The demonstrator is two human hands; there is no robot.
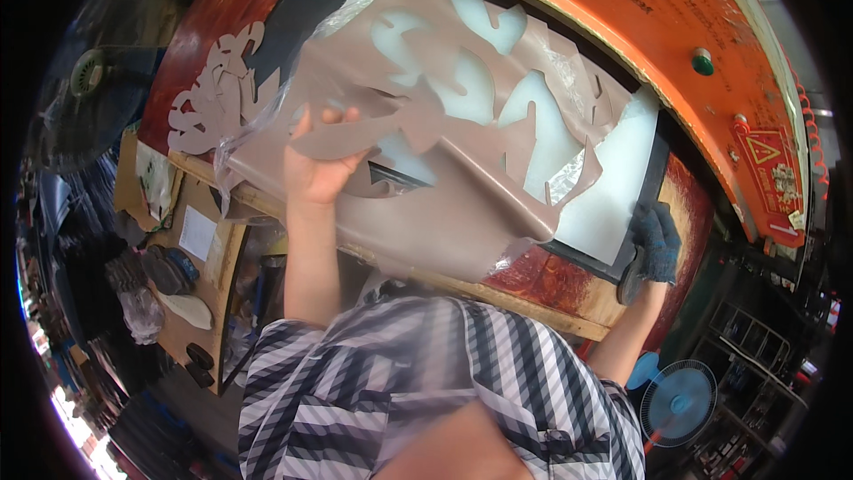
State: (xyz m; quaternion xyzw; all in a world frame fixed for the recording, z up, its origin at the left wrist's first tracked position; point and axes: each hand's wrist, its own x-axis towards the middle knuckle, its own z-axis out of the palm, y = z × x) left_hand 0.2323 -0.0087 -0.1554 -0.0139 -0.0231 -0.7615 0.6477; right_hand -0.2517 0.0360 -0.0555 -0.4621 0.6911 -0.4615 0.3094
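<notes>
My bare left hand holds a taupe leather-like cut-out, curved with a wider far end. The cut-out is over a large taupe sheet of the same colour, which has several curved openings cut through it. A pale white surface shows through the openings and at the sheet's right side. At the right end of the table, my gloved right hand is closed around a dark oval object, whose kind I cannot make out. Part of that object is hidden by the glove.
Several taupe cut-outs are heaped at the table's left. An orange machine beam with a green button spans the far side. Clear plastic film clings to the sheet. A blue fan stands lower right; a wooden side table is left.
</notes>
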